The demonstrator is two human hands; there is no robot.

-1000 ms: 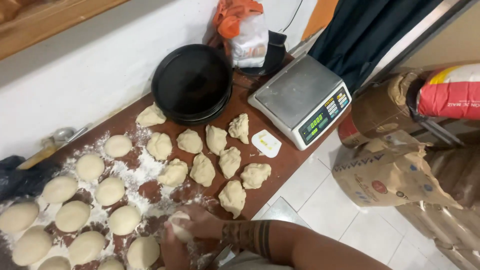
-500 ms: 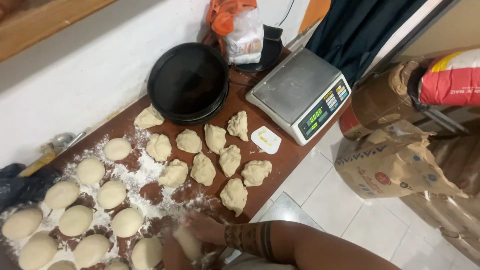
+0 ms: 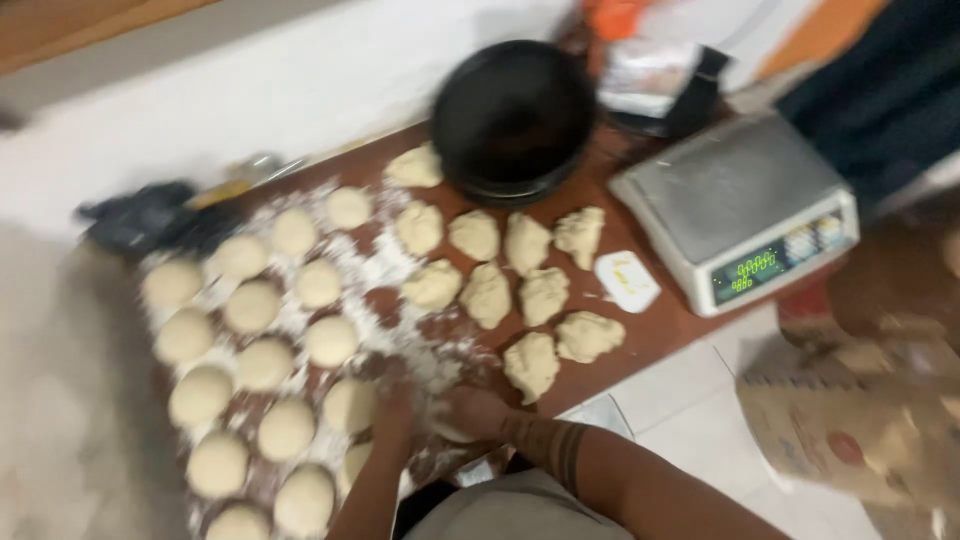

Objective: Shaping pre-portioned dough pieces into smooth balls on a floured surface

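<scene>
Fingers of both hands curled down onto one pale dough piece [image 3: 450, 428] at the near table edge; piece mostly hidden under them, only a sliver of its lower rim showing. Left hand [image 3: 395, 412] cupped on its left side, right hand [image 3: 478, 410] pressed on its right, fingertips meeting over the top. Hard to say how tightly closed, with motion blur softening every outline. Right forearm [image 3: 600, 470] banded with dark lines near the wrist, running off the bottom edge; left forearm cut off at the bottom as well.

Left of the hands, rows of rounded dough balls [image 3: 265, 362] on scattered white flour [image 3: 385, 270], lowest balls cropped by the frame. Beyond the hands, rough unshaped dough lumps [image 3: 488, 295] lying close together on the brown table [image 3: 660, 330]. Small white scraper-like card [image 3: 626, 280] just beside the lumps, detail too smeared to read. Black round pan [image 3: 512, 115] at the back by the white wall, one lump touching its left rim. Grey digital scale [image 3: 735, 205] to the right, display glowing green. Dark crumpled cloth [image 3: 150, 218] at far left, shape unclear. Brown paper sack [image 3: 850, 430] on the tiled floor at right, partly cut off.
</scene>
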